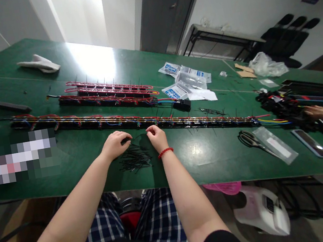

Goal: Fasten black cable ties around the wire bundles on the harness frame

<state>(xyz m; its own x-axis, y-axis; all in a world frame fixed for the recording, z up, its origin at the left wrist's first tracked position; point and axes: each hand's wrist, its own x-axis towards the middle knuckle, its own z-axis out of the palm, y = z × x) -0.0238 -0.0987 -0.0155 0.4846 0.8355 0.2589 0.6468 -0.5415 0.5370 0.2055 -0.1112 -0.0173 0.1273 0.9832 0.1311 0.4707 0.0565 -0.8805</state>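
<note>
Left hand (114, 145) and right hand (156, 137) curled, fingertips pinched together; anything held is too thin to tell. Loose black cable ties (135, 161) lie just below both hands on the green table (214, 161). Long red-and-blue wire harness (130, 122) runs just ahead of the fingers. Scissors (251, 141) well right; co-worker's hands (321, 113) beyond them.

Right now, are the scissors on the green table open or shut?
Shut: the scissors have their blades lying together in one narrow line.
</note>
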